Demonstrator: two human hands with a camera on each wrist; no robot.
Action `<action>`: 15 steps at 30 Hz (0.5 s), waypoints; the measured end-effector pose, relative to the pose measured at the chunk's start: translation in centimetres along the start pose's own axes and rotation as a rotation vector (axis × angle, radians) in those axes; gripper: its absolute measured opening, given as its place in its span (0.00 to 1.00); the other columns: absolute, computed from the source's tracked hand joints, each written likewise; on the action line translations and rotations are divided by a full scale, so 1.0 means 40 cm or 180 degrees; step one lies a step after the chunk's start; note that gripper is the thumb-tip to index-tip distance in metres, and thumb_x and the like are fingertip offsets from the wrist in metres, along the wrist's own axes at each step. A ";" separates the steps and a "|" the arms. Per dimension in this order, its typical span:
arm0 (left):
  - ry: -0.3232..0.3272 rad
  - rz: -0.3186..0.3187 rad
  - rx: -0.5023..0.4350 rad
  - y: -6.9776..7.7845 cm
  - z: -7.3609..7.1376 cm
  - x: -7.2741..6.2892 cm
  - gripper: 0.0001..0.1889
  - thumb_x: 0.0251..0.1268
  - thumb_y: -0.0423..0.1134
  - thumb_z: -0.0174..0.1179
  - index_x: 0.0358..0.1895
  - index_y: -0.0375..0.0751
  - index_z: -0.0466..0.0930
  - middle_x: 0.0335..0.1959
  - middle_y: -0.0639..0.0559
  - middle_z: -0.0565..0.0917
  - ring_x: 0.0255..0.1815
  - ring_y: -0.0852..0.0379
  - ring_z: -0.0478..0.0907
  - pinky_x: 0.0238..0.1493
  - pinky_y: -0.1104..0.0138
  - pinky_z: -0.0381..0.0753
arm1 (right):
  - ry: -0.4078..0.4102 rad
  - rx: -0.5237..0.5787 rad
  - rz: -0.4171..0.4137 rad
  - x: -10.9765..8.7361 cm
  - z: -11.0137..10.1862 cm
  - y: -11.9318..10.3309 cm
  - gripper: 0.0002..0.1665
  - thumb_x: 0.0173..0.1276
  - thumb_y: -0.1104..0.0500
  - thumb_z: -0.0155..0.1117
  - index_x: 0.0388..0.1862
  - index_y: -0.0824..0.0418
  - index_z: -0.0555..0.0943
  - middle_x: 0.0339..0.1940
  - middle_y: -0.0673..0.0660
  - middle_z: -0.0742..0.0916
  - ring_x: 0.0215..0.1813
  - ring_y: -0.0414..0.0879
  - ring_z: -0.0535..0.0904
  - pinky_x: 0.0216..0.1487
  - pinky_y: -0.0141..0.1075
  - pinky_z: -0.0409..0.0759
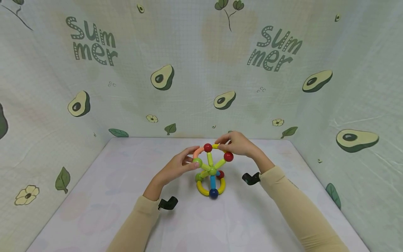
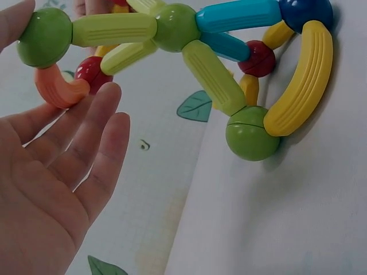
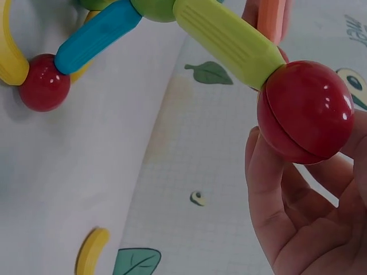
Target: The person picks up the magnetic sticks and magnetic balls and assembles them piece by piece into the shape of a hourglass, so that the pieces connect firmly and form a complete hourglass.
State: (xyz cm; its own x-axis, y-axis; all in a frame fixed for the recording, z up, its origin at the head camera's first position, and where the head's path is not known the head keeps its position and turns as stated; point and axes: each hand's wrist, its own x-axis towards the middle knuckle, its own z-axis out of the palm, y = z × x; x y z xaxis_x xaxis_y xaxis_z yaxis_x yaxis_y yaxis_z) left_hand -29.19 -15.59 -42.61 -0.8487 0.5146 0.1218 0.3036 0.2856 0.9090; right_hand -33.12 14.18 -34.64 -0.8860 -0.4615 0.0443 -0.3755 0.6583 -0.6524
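Note:
A magnetic ball-and-stick model (image 1: 212,171) stands on the table, built of coloured balls and straight and curved sticks. My left hand (image 1: 175,166) holds its upper left side, the thumb on a green ball (image 2: 45,37) and fingers by the orange curved stick (image 2: 60,89). My right hand (image 1: 238,143) is at the upper right. It pinches the yellow curved stick (image 1: 215,146) between the two upper red balls; the nearer red ball (image 3: 307,112) hides much of this grip in the right wrist view. Below, yellow curved sticks (image 1: 203,189) join the dark blue ball (image 1: 213,194) to its neighbours.
A loose yellow curved stick (image 3: 92,252) lies on the table in the right wrist view. A printed cloth (image 1: 189,105) hangs behind the white tabletop (image 1: 94,210) and at both sides. Black wrist cameras (image 1: 168,203) jut from both sleeves.

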 end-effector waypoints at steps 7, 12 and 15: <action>0.0015 0.0000 0.0019 -0.001 -0.002 0.000 0.38 0.73 0.56 0.67 0.83 0.64 0.62 0.77 0.61 0.71 0.65 0.50 0.78 0.62 0.49 0.81 | 0.0029 0.0049 0.0021 -0.003 0.008 0.008 0.16 0.76 0.53 0.68 0.59 0.54 0.89 0.49 0.54 0.90 0.41 0.49 0.84 0.41 0.38 0.86; 0.0013 -0.0024 -0.0002 0.002 -0.002 0.000 0.37 0.73 0.55 0.67 0.82 0.66 0.63 0.77 0.61 0.71 0.64 0.50 0.79 0.62 0.50 0.81 | -0.0010 0.0108 -0.0033 -0.015 0.004 0.017 0.18 0.78 0.51 0.67 0.63 0.53 0.87 0.53 0.55 0.89 0.45 0.50 0.85 0.44 0.39 0.86; 0.0019 -0.0036 0.0002 0.003 -0.002 0.001 0.37 0.73 0.55 0.68 0.81 0.66 0.63 0.77 0.61 0.71 0.64 0.50 0.79 0.62 0.50 0.82 | -0.0094 0.0195 -0.0012 -0.031 -0.001 0.024 0.22 0.79 0.50 0.66 0.67 0.53 0.84 0.60 0.56 0.87 0.49 0.49 0.86 0.51 0.44 0.87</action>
State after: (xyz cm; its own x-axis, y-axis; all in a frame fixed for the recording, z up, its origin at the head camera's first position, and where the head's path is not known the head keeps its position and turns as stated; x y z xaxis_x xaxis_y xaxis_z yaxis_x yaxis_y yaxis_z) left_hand -29.21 -15.59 -42.45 -0.8546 0.5066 0.1140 0.2943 0.2917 0.9101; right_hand -32.40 15.43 -35.29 -0.8759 -0.4818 0.0252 -0.3607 0.6192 -0.6975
